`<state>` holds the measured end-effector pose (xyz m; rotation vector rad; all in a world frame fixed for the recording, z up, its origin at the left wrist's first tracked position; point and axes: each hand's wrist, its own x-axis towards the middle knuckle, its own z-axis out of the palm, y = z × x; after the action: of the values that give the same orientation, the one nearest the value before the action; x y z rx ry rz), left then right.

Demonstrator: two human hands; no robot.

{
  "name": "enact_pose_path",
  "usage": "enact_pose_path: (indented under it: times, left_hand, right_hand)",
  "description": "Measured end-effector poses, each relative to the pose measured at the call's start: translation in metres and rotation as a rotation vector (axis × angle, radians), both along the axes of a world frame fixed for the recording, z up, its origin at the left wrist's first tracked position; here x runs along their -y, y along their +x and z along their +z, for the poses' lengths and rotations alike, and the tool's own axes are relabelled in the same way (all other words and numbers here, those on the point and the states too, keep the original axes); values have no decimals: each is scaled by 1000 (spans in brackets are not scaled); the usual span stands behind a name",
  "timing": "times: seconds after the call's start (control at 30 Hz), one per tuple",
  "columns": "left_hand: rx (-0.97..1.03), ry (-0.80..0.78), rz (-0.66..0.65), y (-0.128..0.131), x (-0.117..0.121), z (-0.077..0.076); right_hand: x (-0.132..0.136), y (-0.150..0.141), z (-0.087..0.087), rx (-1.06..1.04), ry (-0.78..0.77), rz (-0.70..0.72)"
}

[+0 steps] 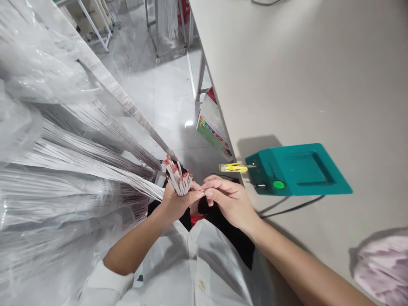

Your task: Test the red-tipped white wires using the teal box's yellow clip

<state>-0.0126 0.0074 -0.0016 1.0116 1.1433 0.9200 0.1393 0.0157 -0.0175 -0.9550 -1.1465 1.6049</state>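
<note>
A bundle of white wires (180, 178) with reddish tips stands up out of my left hand (178, 204), whose fingers are wrapped round it. From that fist the long white wires run back to the left. My right hand (228, 197) has its thumb and forefinger pinched together at my left thumb tip. Whatever lies between those fingertips is too small to make out. To the right of my hands, a teal box (299, 170) with a green button (279, 185) sits on the table. A yellow clip (233, 167) sticks out from its near side on a metal pin.
More bundled white wires (79, 182) lie at the left, partly under clear plastic (38, 80). The grey table (302, 85) fills the right side, with a pink cloth item (385, 267) at its corner. A printed carton (213, 131) stands below the table edge.
</note>
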Motion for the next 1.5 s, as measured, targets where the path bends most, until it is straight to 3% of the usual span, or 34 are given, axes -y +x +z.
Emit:
enact_pose_path:
  times: [0.17, 0.3, 0.43, 0.6, 0.7, 0.87, 1.0, 1.07, 1.2, 1.27, 1.5]
  left_hand:
    - [6, -1, 87, 7, 4, 5]
    - [-87, 8, 77, 9, 7, 3]
    - [-163, 25, 68, 7, 9, -3]
    - [-332, 71, 64, 12, 9, -2]
    - [-365, 69, 100, 17, 10, -1]
    - [-381, 55, 120, 19, 12, -5]
    - [-391, 37, 150, 16, 10, -3]
    - [-399, 41, 164, 15, 9, -2]
    - [-403, 72, 142, 16, 8, 0]
    - [-405, 99, 112, 17, 9, 0]
    - [-406, 127, 141, 22, 14, -14]
  right_hand:
    - [6, -9, -4, -62, -42, -100]
    - [6, -8, 0, 63, 112, -182]
    - [3, -2, 3, 365, 421, -248]
    - [-2, 11, 1, 871, 1025, -252]
    - [-6, 14, 1, 1023, 1216, -226]
    - [-8, 18, 0, 1070, 1204, -145]
    - [-2, 23, -3, 1097, 1173, 17]
    - [2, 24, -2, 1029, 1048, -4]
    - [5, 20, 4, 759, 660, -189]
    - [5, 17, 7, 695, 587, -194]
    - [3, 13, 6, 821, 687, -162]
